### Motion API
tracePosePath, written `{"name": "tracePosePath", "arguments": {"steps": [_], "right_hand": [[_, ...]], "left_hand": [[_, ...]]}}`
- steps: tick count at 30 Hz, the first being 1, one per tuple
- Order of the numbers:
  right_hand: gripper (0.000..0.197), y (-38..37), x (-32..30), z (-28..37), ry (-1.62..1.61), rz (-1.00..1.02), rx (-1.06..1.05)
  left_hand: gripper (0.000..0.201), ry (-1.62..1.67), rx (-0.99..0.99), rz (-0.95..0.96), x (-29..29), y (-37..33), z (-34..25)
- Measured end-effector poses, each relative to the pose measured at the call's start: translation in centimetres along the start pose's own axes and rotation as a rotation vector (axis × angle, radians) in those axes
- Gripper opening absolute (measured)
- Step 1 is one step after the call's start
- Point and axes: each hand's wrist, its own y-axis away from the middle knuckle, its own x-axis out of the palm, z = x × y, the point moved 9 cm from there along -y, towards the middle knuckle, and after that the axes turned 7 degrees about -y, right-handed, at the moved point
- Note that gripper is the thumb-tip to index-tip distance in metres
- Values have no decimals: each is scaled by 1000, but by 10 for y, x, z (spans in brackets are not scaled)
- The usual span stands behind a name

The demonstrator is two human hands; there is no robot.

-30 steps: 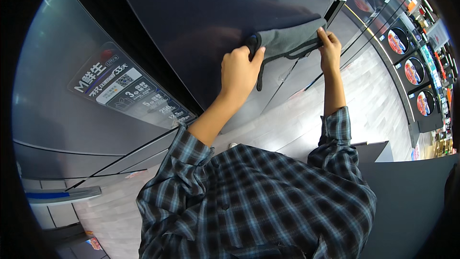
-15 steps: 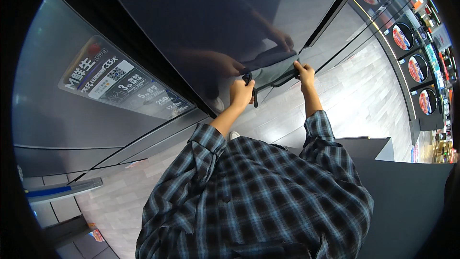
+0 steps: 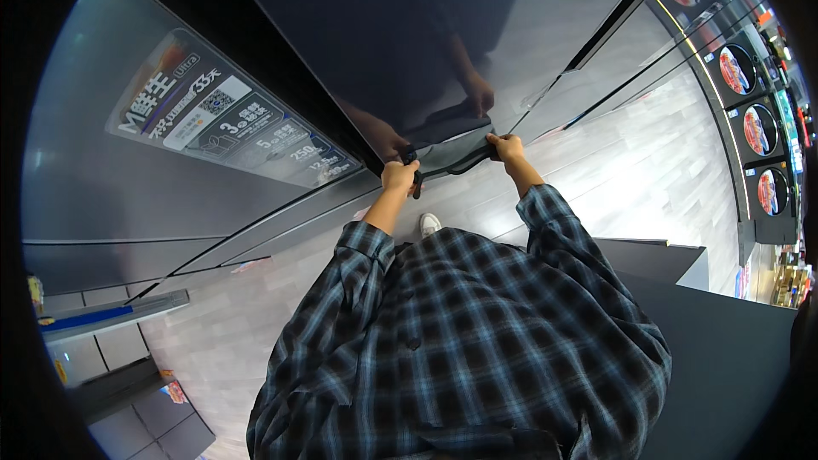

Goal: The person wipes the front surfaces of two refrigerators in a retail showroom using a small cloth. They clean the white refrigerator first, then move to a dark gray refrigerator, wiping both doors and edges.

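Observation:
Between my two hands stretches a flat grey piece with a black strip-like edge (image 3: 460,162); its exact kind is unclear. My left hand (image 3: 399,175) is closed on its dark left end, where a short black part hangs below the fingers. On the right end, the fingers of my right hand (image 3: 508,147) pinch the dark edge. Just beyond both hands is a glossy dark appliance door (image 3: 383,43), which mirrors my hands and the piece. Whether the piece touches the door I cannot tell.
At left stands a second grey appliance door (image 3: 204,209) carrying a printed label (image 3: 230,119). Dark front-loading washing machines (image 3: 757,129) line the far right. A grey box-like unit (image 3: 724,349) is by my right side. Pale wood-look floor (image 3: 596,179) and my white shoe (image 3: 429,224) show below.
Both hands and the piece between them have shifted left, with the right hand also lower in view. The gap between the hands looks about the same. More of my shoe shows now.

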Motion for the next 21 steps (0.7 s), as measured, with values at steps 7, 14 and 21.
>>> {"name": "tracePosePath", "arguments": {"steps": [7, 14, 21], "right_hand": [[29, -9, 22, -8, -73, 179, 116], [16, 25, 37, 23, -235, 367, 119], [19, 91, 26, 111, -346, 482, -30]], "left_hand": [[29, 123, -55, -48, -13, 19, -3], [29, 96, 177, -106, -42, 37, -17], [28, 252, 342, -135, -75, 112, -74]]}}
